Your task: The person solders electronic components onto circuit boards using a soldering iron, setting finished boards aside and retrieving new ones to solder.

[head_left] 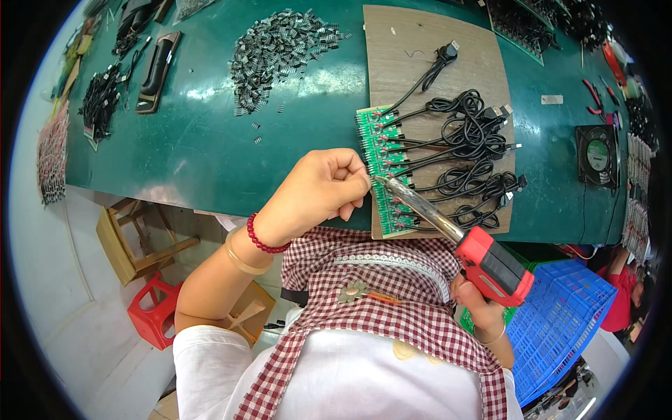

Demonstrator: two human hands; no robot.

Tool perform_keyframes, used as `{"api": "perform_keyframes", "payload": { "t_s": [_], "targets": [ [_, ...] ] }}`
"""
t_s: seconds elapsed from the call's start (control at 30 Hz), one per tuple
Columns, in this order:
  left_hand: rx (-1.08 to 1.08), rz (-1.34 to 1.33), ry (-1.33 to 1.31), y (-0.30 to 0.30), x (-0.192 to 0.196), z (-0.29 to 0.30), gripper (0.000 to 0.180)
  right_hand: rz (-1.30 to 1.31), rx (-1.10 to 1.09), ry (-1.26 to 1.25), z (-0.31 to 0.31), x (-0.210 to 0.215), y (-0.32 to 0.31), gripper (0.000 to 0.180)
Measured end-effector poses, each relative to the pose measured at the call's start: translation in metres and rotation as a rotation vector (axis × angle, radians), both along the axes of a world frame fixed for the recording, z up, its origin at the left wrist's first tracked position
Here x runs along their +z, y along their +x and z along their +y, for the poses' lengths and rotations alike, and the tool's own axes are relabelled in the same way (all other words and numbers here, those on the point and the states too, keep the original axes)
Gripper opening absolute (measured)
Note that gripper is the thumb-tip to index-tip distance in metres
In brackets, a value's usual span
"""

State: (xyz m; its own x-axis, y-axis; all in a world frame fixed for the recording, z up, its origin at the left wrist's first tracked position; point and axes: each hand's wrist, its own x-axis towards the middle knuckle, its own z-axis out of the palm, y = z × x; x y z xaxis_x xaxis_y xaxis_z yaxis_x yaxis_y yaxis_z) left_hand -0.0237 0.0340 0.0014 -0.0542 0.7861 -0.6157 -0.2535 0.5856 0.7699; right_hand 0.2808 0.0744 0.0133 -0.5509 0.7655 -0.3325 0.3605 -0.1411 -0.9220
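My left hand (pixel 326 185), with a red bead bracelet at its wrist, is closed in a pinch at the left edge of a strip of green circuit boards (pixel 383 162). Whatever its fingertips hold is hidden. A red and black soldering gun (pixel 492 264) is gripped in my right hand (pixel 477 305), partly covered by the tool. Its metal tip reaches the boards right beside my left fingertips. Coiled black USB cables (pixel 467 136) run from the boards to the right. Boards and cables lie on a brown wooden panel (pixel 441 28).
A heap of small pin parts (pixel 276 56) lies on the green table (pixel 189 140). Farther left are a dark handheld device (pixel 157 73) and black cables (pixel 101 101). A small fan (pixel 598 157) and red-handled pliers (pixel 593 96) are at the right. Blue crates (pixel 560 318) stand below.
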Motion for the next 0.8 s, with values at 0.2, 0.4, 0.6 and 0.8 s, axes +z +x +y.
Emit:
{"api": "perform_keyframes", "payload": {
  "t_s": [0.2,0.4,0.6,0.8],
  "targets": [
    [0.013,-0.004,0.004,0.0007,0.0001,-0.0003,0.008,-0.025,0.035,0.056,-0.0006,-0.0037,0.0037,0.011],
    [0.022,-0.02,0.014,0.0014,0.0012,0.0013,0.008,-0.017,0.001,0.086,-0.0042,-0.001,0.004,0.013],
    [0.028,-0.008,0.018,0.0021,0.0017,0.0017,0.008,0.008,-0.022,0.055,-0.0032,0.001,0.0047,0.014],
    [0.033,-0.004,0.02,0.0032,0.0014,0.0017,0.008,-0.019,-0.016,0.068,-0.0031,-0.0008,-0.0009,0.014]
  ]
}}
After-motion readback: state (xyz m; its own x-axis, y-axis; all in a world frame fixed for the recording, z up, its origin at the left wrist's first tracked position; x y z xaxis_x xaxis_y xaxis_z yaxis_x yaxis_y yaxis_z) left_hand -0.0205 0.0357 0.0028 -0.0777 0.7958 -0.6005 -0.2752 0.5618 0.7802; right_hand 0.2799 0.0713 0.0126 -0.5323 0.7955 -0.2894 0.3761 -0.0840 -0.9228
